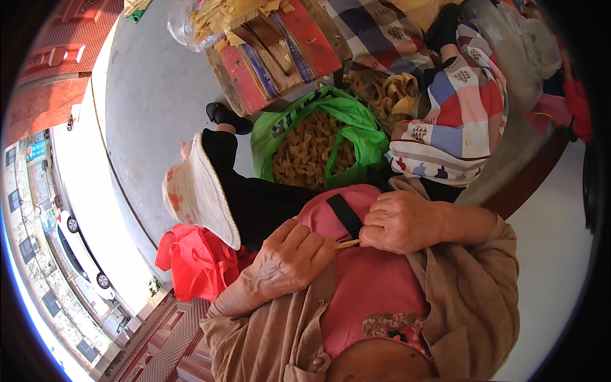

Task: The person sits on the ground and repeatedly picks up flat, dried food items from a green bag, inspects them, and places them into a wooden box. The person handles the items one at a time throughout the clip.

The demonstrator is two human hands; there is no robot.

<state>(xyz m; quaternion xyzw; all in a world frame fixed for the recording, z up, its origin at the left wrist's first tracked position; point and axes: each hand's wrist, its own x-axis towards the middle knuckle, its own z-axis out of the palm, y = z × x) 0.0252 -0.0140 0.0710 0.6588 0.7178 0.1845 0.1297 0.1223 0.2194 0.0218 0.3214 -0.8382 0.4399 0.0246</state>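
Note:
A thin tan strip [347,244] runs between my two hands in front of my pink shirt. My left hand [293,258], at the left of the picture, is closed around one end. The other end is pinched in my right hand [401,222]; the fingertips of both hands are mostly hidden. Just beyond my lap stands an open green plastic bag [355,107] filled with small tan folded or knotted pieces [303,153]. Behind it, more curled tan strips [398,93] lie in a heap.
A red wooden bench [315,33] bears a wooden block with a slot and yellowish sheets [215,21]. A white hat [198,196] and a red cloth bag [198,262] are at the left. Patchwork-patterned fabric [448,110] lies at the right, near clear plastic bags [510,52].

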